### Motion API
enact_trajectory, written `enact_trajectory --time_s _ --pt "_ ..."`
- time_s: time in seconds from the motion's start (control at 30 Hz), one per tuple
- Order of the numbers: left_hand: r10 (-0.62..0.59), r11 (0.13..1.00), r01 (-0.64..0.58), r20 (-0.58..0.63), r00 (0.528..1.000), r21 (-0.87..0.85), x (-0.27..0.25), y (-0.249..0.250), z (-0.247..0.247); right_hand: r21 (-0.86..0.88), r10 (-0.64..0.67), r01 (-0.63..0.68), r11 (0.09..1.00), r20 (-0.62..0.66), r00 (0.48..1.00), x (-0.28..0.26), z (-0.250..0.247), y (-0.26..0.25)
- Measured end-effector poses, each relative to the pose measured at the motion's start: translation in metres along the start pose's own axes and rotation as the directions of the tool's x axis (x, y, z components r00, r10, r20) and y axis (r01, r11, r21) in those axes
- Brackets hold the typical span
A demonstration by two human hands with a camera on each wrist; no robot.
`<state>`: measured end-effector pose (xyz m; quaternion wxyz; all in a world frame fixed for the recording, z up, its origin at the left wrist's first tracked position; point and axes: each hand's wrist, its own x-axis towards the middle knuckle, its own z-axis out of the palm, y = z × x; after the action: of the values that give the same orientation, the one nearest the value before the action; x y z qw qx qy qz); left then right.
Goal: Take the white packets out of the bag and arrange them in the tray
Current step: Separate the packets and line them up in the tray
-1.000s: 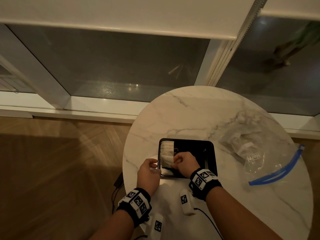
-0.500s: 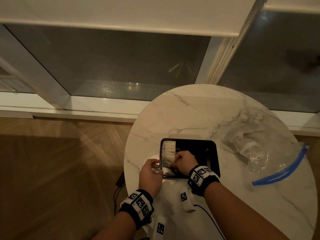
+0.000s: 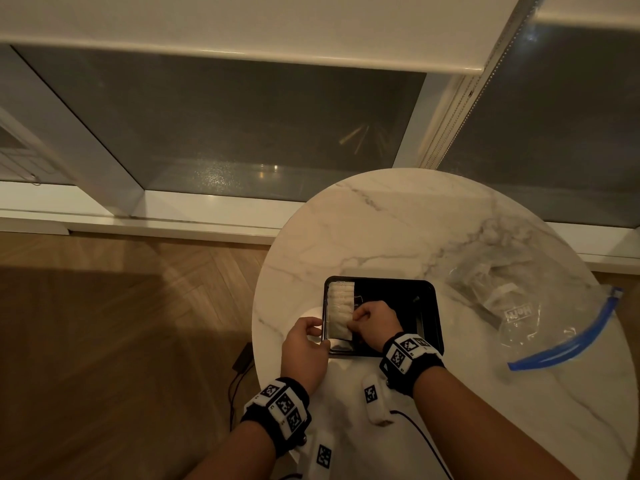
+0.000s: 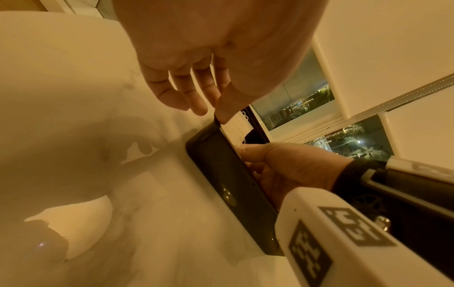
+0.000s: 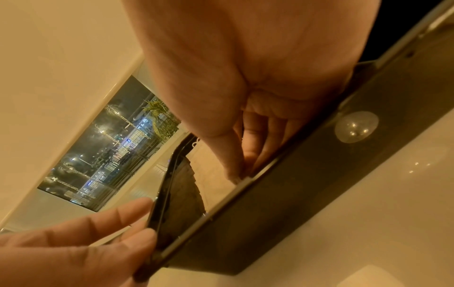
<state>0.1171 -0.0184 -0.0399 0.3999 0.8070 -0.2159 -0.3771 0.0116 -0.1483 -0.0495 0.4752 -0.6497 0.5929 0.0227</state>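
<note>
Black tray (image 3: 394,292), white packets (image 3: 341,306), veined table (image 3: 398,230)

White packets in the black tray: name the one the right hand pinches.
The white packet at the row's near end; the others lie farther from the right hand.
</note>
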Motion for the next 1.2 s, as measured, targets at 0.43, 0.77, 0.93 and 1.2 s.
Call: enact_trajectory --time_s 0.43,0.77,0.93,1.2 --pt "-0.011 1.0 0.011 0.007 1.0 0.004 -0.001 0.001 -0.002 0.096 0.057 -0.053 0.994 -0.044 0.997 0.002 0.005 -0.001" --pt "-0.021 1.0 0.021 -0.002 1.0 -0.013 -0.005 0.003 -0.001 0.119 0.081 -0.075 0.99 -0.049 0.995 0.001 0.004 0.002" --pt "-0.028 1.0 0.027 -0.01 1.0 -0.013 -0.006 0.004 0.0 0.124 0.058 -0.05 0.991 -0.065 0.996 0.0 0.0 0.003" --pt "-0.032 0.999 0.031 -0.048 0.998 -0.021 -0.009 0.009 -0.003 0.147 -0.023 0.031 0.989 -0.058 0.998 -0.002 -0.005 0.01"
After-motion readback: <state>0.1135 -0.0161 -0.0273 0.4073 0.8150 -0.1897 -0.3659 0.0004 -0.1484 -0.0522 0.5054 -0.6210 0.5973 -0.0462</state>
